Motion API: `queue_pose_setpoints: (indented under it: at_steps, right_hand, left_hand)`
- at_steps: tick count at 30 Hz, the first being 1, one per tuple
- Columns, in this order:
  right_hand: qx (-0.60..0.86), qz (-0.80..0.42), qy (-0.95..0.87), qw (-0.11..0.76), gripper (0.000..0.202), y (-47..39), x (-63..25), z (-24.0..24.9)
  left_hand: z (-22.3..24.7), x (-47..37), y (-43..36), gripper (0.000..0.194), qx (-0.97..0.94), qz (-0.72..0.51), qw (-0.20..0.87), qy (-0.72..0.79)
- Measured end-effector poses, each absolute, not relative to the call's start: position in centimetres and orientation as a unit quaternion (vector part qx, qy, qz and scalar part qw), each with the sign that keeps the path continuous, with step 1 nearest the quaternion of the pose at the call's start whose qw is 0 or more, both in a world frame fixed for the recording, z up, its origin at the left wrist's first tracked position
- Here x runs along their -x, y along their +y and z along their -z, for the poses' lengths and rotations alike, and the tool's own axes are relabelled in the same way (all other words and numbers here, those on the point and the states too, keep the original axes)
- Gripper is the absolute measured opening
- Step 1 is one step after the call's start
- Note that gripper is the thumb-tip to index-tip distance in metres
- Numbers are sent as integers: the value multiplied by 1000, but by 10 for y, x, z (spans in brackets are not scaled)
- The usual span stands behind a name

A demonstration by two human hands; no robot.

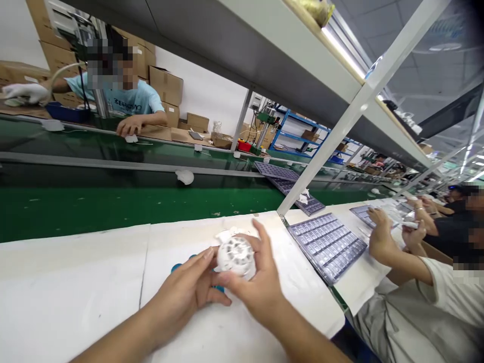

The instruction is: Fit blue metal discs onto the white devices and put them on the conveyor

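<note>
A white round plastic housing with a ring of slots in its face is held up above the white work surface. My right hand grips it from the right, thumb at the lower front and index finger raised off it. From the left, my left hand closes on its edge, with the thumb at its side and the other fingers partly hidden beneath. White material shows at the housing's far side. Blue round pieces lie behind my hands, mostly covered by them.
Beyond the white bench top runs a green conveyor carrying a white part. Compartment trays lie at the right, by a slanting white post. A co-worker sits opposite; another person's hands work at right.
</note>
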State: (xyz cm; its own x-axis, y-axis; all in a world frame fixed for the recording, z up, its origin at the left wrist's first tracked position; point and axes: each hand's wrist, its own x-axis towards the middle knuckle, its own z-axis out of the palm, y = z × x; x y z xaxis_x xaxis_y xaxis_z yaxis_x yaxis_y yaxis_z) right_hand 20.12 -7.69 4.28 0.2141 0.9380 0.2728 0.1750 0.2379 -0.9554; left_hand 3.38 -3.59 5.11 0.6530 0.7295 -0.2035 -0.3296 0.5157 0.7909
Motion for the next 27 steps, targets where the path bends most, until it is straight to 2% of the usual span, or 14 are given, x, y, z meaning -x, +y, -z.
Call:
queue_pose_setpoints:
  at_steps: [2,4,7,10,13,17,23,27]
  right_hand:
    - [524,-346,-554,546,91,-78,-188,-43]
    - [558,-319,-565,517,58,-78,-192,-40]
    - [650,-270,-598,383,22,-82,-202,-29]
    - [699,-237,-632,236,9,-87,-197,-18]
    - [706,-217,-645,193,9,-90,-189,-14]
    - [660,-284,-660,219,14,-94,-195,-29]
    - [609,-319,-633,358,25,-106,-213,-64]
    - [564,-366,-596,439,16,-107,-204,-70]
  left_hand:
    - [-52,-35,-39,39,-321,-334,850,252]
    - [-51,-34,-38,38,-306,-362,836,276]
    - [-49,-32,-30,40,-304,-384,815,309]
    - [-48,-31,-23,44,-298,-391,806,329]
    - [-48,-32,-21,49,-301,-391,800,340]
    - [-47,-31,-23,48,-325,-412,782,335]
    - [-46,-30,-28,47,-384,-413,760,324]
    - [-43,-31,-31,47,-432,-407,739,318]
